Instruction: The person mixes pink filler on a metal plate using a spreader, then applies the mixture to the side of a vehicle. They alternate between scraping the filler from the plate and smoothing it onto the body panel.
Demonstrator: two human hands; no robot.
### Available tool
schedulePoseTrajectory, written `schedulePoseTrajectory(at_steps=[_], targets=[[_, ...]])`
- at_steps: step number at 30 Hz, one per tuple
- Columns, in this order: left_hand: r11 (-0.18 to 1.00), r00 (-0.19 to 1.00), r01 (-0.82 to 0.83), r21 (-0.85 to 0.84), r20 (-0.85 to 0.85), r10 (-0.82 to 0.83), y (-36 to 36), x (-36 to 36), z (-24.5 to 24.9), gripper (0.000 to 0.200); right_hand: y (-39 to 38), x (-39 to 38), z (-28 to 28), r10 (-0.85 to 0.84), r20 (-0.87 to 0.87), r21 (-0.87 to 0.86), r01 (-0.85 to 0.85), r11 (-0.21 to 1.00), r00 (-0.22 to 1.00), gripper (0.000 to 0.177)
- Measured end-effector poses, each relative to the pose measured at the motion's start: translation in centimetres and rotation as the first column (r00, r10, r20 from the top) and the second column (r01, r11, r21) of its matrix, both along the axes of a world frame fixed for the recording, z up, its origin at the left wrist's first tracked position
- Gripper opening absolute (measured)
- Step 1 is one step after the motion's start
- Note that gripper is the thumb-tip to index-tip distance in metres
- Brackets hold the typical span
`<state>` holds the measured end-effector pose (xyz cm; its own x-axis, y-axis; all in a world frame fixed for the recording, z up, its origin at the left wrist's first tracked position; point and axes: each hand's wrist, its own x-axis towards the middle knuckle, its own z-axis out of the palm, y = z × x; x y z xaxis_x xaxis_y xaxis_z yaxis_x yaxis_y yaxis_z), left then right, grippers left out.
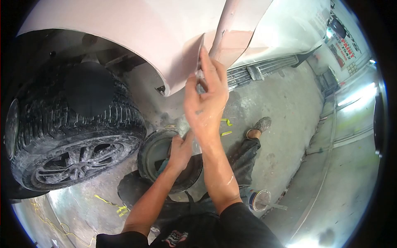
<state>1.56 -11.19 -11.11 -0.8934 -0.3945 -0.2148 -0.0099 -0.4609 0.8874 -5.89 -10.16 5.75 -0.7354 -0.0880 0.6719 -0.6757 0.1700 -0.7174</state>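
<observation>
My right hand is raised to the lower edge of a pale pinkish car body panel. Its fingers are bent together at the panel's edge, with the index finger pointing up along it. A thin, small item may be in the pinch, but I cannot make it out. Lower down, my left hand is closed over a round black tub between my legs. A pale, partly see-through flat piece shows beside its fingers, partly behind my right forearm. A bluish-grey item lies in the tub below that hand.
A dusty wheel with a black tyre stands at the left under the wheel arch. An open can with a flat stick across it is at the lower right. Yellow-green tape scraps lie on the concrete floor. A wall runs along the right.
</observation>
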Motion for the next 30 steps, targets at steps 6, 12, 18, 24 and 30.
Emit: schedulePoseTrajectory(at_steps=[6,12,18,24,30], targets=[[1.000,1.000,0.022,0.004,0.019,-0.023,-0.2,0.3,0.6,0.028,-1.0,2.8,-1.3,0.093,-0.108,0.044,-0.089,0.995,0.990,0.075],[0.990,0.994,0.060,-0.128,0.096,-0.048,-2.4,1.7,2.2,0.032,4.9,3.7,-2.9,-0.039,-0.056,0.217,0.051,0.975,0.998,0.044],[0.968,0.975,-0.073,0.240,-0.186,0.120,-1.2,3.3,1.4,0.036,13.9,-0.7,-7.0,0.272,0.429,-0.222,-0.191,0.956,0.862,0.040],[0.968,0.935,-0.168,0.185,-0.282,0.216,-0.5,5.9,3.7,0.038,17.5,5.4,-10.1,0.446,-0.077,0.739,-0.249,0.626,0.892,0.041],[0.975,0.995,0.097,0.200,-0.054,-0.088,-4.0,6.7,5.3,0.038,20.8,2.4,-12.4,0.232,0.095,0.588,-0.243,0.772,0.968,0.047]])
